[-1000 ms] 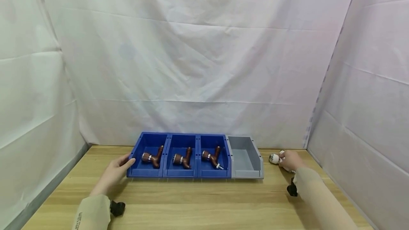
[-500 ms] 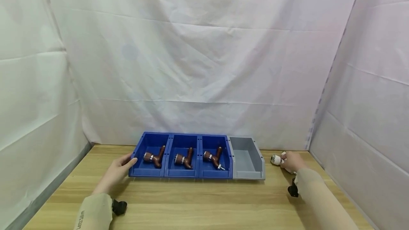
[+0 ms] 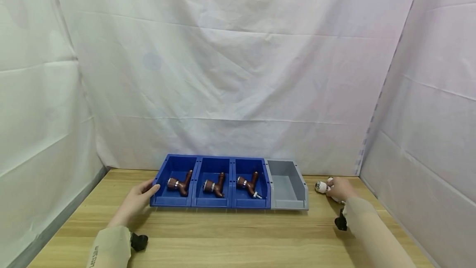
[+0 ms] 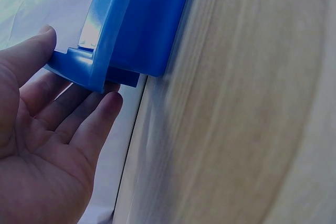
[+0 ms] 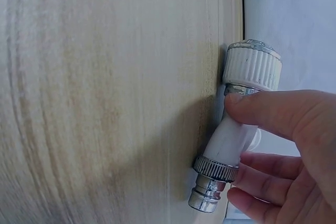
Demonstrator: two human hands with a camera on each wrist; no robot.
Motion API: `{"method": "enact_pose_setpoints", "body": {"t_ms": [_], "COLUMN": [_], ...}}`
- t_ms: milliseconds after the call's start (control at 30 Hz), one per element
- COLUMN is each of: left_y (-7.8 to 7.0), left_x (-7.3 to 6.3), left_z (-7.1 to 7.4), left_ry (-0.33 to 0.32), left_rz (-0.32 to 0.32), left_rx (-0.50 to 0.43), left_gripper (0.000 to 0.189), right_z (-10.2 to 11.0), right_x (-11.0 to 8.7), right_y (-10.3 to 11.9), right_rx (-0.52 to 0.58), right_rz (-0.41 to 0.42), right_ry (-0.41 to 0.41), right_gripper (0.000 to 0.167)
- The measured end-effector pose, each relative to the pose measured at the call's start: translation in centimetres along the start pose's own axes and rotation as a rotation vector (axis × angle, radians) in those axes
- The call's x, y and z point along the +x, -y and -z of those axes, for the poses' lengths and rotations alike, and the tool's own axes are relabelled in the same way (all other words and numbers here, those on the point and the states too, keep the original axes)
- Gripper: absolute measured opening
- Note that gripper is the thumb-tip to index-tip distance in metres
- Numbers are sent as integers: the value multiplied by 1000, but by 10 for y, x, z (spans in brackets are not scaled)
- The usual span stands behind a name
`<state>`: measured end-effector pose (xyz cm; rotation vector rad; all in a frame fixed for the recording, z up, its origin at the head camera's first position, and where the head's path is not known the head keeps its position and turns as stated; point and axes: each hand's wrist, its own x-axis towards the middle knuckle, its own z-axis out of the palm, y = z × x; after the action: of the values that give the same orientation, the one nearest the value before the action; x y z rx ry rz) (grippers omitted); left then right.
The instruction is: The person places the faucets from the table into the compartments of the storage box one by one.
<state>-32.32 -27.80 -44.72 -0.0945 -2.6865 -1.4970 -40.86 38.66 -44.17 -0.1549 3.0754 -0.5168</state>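
Observation:
At the left end of the bin row, my left hand (image 3: 136, 198) grips the side wall of a blue bin (image 3: 172, 202), thumb at its top edge and fingers on the outer side (image 4: 79, 69). My right hand (image 3: 341, 187) pinches a white tap (image 5: 226, 140) that lies on the table right of the row. The tap has a ribbed white knob, a chrome collar and a chrome nozzle; my thumb presses just below the knob. Three brown taps (image 3: 183, 186), (image 3: 215, 187), (image 3: 248, 183) lie one in each blue bin. The third has a metal nozzle.
A grey bin (image 3: 286, 183) joins the row on its right, with nothing in it. Behind the bins hangs a white curtain (image 3: 238, 86), and more white cloth (image 3: 427, 135) closes both sides. The wooden table (image 3: 230, 235) extends in front.
The head view has shifted slightly, so everything sits a little further right than a second ago. Both hands keep their places on the bin and the white tap.

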Motion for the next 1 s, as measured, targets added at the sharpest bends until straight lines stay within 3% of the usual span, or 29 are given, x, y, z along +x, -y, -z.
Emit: {"method": "enact_pose_setpoints", "body": {"t_ms": [433, 1000], "left_y": [2, 3], "left_x": [2, 3], "left_z": [-2, 2], "left_ry": [3, 8], "left_rz": [-1, 10], "left_rx": [-39, -6], "left_gripper": [62, 66], "right_z": [-1, 5], "right_x": [0, -4], "right_y": [-10, 1], "right_rx": [-5, -20], "right_rz": [2, 18], "right_ry": [-22, -29], "right_gripper": [32, 34]}}
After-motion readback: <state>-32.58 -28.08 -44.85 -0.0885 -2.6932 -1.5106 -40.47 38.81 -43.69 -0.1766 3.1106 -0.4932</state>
